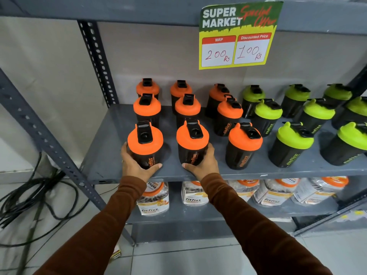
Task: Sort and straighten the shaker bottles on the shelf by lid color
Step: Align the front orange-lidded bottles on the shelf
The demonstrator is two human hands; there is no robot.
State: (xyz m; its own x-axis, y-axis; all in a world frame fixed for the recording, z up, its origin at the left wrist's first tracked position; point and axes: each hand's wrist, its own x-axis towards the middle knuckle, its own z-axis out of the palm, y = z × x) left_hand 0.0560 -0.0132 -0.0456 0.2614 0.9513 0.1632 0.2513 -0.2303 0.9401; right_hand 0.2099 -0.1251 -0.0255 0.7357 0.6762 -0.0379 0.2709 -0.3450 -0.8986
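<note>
Brown-sleeved arms lead to the left hand (137,165) and right hand (200,161), each wrapped around an orange-lidded shaker bottle (146,147) (front row, shelf (103,155)), judged light, rigid, best gripped low.

My left hand (137,165) wraps the front-left orange-lidded shaker (145,144), and my right hand (200,162) wraps the orange-lidded shaker beside it (192,142) — both upright near the front edge of the grey shelf (107,155). Seven more orange-lidded bottles (187,108) stand in rows behind and to the right; green-lidded bottles (294,143) fill the right side. A yellow price sign (238,34) hangs above — 200 marked down to 100. Plastic jars (153,197) sit on the shelf below, black cables (35,195) on the floor.
</note>
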